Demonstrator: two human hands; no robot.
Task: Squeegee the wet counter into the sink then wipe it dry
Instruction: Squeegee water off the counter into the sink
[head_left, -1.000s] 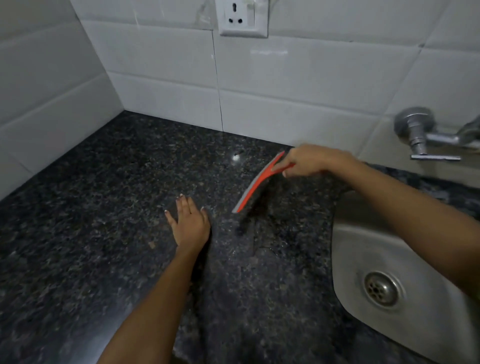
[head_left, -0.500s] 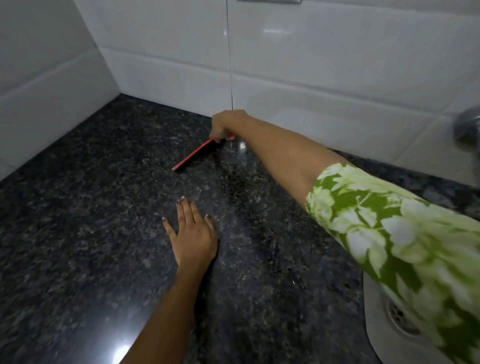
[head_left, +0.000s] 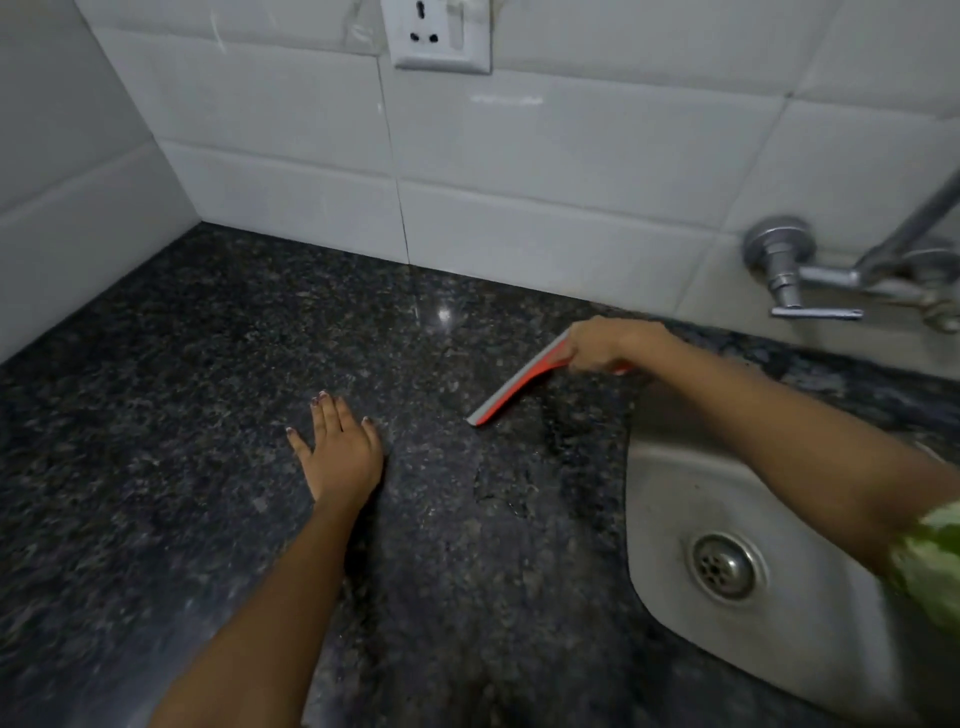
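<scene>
My right hand (head_left: 605, 345) grips the handle of a red squeegee (head_left: 514, 387) with a grey rubber blade. The blade rests on the dark speckled granite counter (head_left: 182, 415), slanting down to the left, a short way left of the steel sink (head_left: 675, 493). Wet patches show on the counter between the blade and the sink rim. My left hand (head_left: 340, 449) lies flat on the counter, palm down, fingers apart, holding nothing, left of the squeegee.
White tiled walls meet at a corner at the back left. A wall socket (head_left: 439, 34) sits above the counter. A metal tap (head_left: 810, 283) sticks out of the wall above the sink. The sink drain (head_left: 724, 566) is at the lower right.
My right hand has pulled the squeegee from the back wall rightward toward the sink. My left hand has stayed flat on the counter.
</scene>
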